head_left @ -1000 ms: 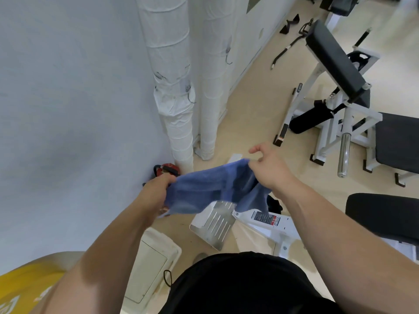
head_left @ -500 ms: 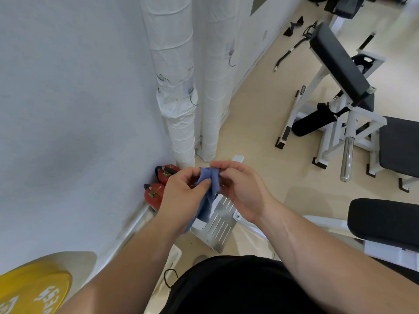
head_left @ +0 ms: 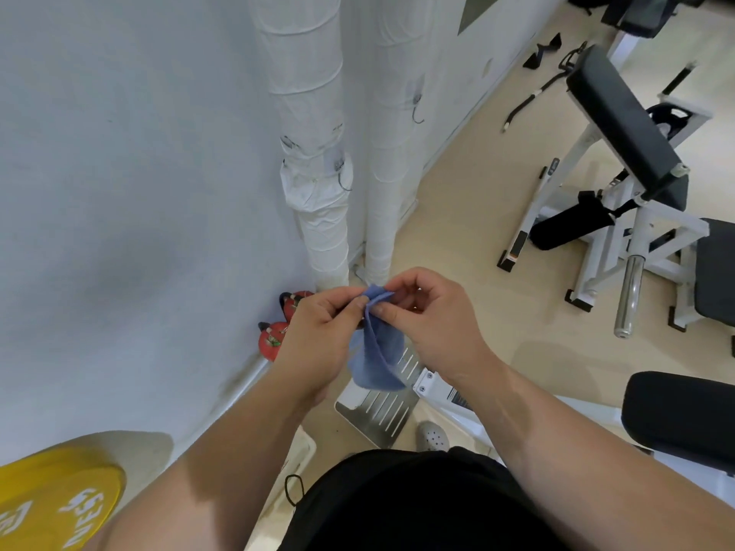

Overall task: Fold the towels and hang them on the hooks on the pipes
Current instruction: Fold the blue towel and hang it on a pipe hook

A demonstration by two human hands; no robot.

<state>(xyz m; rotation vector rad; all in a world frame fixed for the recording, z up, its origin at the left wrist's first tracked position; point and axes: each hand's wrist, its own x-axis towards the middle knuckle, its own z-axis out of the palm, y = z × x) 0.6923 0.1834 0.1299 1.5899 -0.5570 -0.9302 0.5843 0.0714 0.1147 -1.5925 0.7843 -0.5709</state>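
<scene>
Towel (head_left: 378, 359) folded in half, corners now pinched together

A second ago the blue cloth was stretched wide between two hands held well apart. Half a second ago the hands had met. Now they sit touching at the centre of the frame, and the towel hangs below them as a narrow doubled strip.

The left hand (head_left: 318, 336) pinches the upper edge between thumb and forefinger. The right hand (head_left: 433, 332) pinches the same edge from the other side, its remaining fingers loosely curled above. The fabric hangs free in the air, above a slotted metal footplate (head_left: 382, 411) at lower centre and touching nothing else.

By my reading the first fold is made, and the fingers are squaring up the corners. Whether the layers lie flush cannot be told, since the hands cover that edge.

Hanging is not yet done. Both hooks look bare: one (head_left: 344, 178) on the nearer wrapped pipe (head_left: 306, 73) at upper centre, the other (head_left: 417, 109) on the farther pipe (head_left: 387, 153) just to its right. Both are well above the hands in the picture, so the towel will probably need lifting and carrying forward once the fold is settled. A loose pinch could let the layers slip apart.
</scene>
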